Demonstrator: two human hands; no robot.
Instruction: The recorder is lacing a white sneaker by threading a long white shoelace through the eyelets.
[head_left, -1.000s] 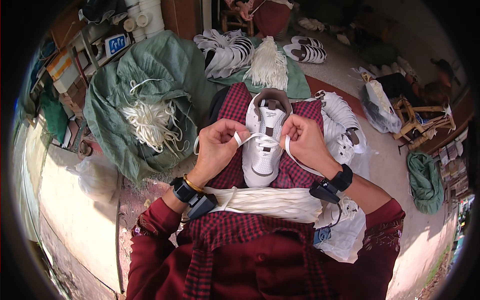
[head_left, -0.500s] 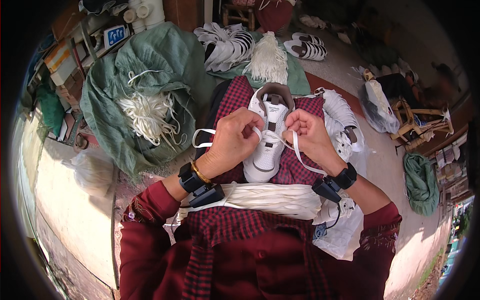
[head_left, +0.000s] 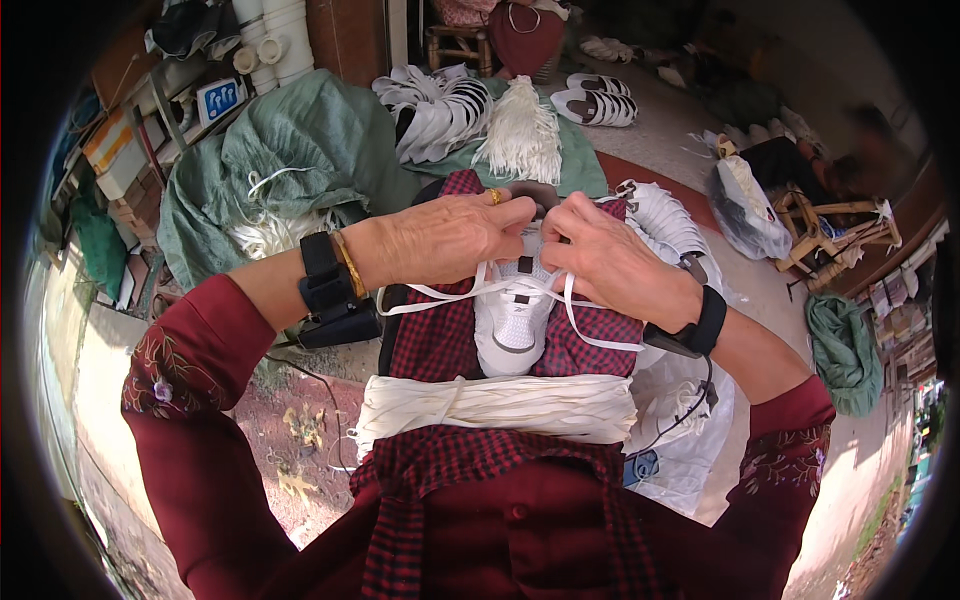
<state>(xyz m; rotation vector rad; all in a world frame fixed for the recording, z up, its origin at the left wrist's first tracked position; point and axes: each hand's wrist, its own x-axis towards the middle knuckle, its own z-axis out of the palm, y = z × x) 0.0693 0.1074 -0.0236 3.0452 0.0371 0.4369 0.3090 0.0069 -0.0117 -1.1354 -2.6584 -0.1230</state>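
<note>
On the lap, over one red-and-black checked cloth, one white shoe, toe toward the body, heel half hidden behind two bare hands. At the shoe's upper left, one left hand, fingers bent over the lacing; at the upper right, one right hand, fingers curled in, just beside the left ones. Cannot tell either grip as pinched or parted, with fingertips hidden at the lacing. Out from the shoe, white lace: one loop to the left, one length down to the right. On the left wrist, one yellow bangle and one black band; on the right, one more black band. Between shoe and belly, one thick bundle of white laces. To the left, one green sack with one loose white heap. Beyond, one fringed white hank and, just to its left, one stack of white shoe uppers, too closely nested to count. Farther right, one clear bag near one wooden stool.
</note>
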